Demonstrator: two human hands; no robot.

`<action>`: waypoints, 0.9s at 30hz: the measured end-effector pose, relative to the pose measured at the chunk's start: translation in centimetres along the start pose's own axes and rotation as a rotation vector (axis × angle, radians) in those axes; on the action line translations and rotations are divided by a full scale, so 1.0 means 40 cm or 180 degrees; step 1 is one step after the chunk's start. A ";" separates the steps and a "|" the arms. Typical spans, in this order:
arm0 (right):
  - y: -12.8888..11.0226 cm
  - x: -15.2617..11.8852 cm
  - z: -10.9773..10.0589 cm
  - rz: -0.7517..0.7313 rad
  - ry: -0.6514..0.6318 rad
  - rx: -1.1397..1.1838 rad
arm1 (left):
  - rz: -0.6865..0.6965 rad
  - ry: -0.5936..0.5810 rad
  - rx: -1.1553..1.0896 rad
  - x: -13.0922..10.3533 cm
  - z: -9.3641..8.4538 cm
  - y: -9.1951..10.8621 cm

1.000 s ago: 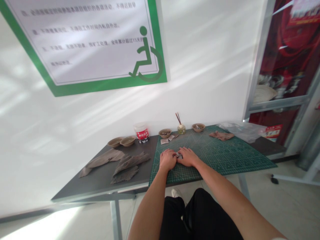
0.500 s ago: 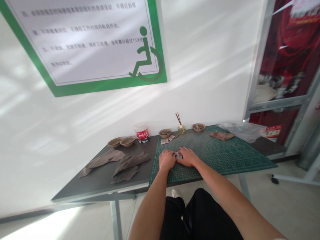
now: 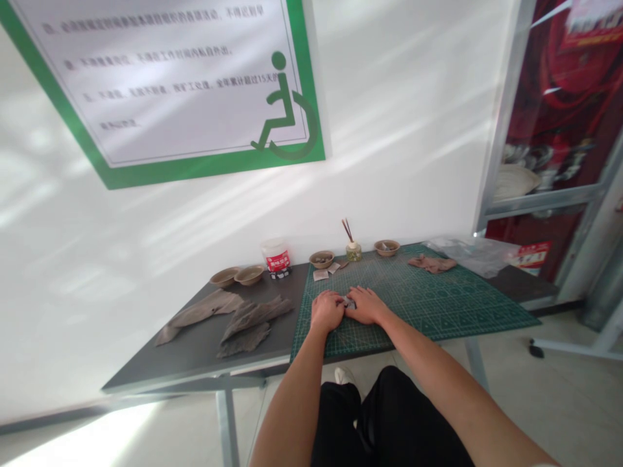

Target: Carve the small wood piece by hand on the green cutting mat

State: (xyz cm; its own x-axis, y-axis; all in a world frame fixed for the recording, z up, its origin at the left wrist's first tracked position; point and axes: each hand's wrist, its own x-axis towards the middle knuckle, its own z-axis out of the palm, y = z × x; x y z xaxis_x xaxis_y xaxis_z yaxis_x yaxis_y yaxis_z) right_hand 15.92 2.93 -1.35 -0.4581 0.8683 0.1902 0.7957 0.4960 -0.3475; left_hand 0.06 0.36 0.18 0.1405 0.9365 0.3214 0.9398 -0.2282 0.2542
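Observation:
A small grey piece (image 3: 349,303), perhaps cloth, lies on the green cutting mat (image 3: 418,298) between my hands. My left hand (image 3: 328,311) has its fingers closed at the piece's left side. On the right side, my right hand (image 3: 365,305) grips the piece with curled fingers. Both hands rest low on the mat near its front edge. Behind them are small pale squares (image 3: 320,275) and a brown bowl (image 3: 322,260) with small bits inside.
Grey-brown cloths (image 3: 250,321) and two bowls (image 3: 249,275) occupy the table's left part, beside a red-labelled jar (image 3: 278,261). Along the back stand a reed bottle (image 3: 354,251) and another bowl (image 3: 387,248). A crumpled cloth (image 3: 431,263) and clear plastic (image 3: 474,253) lie right.
My left hand has shifted very slightly right, and its fingers sit a little differently at the grey piece. My right hand has hardly moved.

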 end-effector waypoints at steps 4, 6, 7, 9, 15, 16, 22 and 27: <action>-0.001 -0.001 -0.002 0.0011 0.0006 0.0000 | -0.0267 0.0099 0.0101 -0.009 -0.002 0.006; -0.001 -0.001 -0.002 0.0023 0.0000 0.0000 | -0.0424 0.0170 0.0155 -0.010 -0.002 0.006; -0.002 -0.001 -0.003 0.0027 -0.0004 0.0001 | -0.0483 0.0204 0.0174 -0.010 -0.002 0.006; -0.002 -0.001 -0.003 0.0026 -0.0005 0.0008 | -0.0546 0.0252 0.0195 -0.009 -0.001 0.005; -0.004 -0.003 -0.004 0.0004 0.0016 0.0007 | -0.0429 0.0295 0.0202 -0.005 0.000 0.002; -0.005 -0.004 -0.005 0.0004 0.0014 0.0006 | -0.0357 0.0291 0.0188 -0.004 0.000 0.001; -0.004 -0.002 -0.003 0.0016 0.0026 0.0020 | 0.0093 0.0089 0.0036 0.002 -0.001 -0.002; -0.001 -0.001 -0.001 -0.0002 0.0034 -0.0024 | 0.0230 0.0043 -0.0073 0.007 0.003 -0.006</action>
State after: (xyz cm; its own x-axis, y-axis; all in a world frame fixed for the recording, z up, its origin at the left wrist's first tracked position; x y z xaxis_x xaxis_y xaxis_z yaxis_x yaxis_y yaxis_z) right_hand 15.93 2.88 -1.33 -0.4545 0.8680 0.2002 0.7984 0.4966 -0.3405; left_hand -0.10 0.71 0.09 0.2034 0.9137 0.3518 0.9200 -0.3013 0.2506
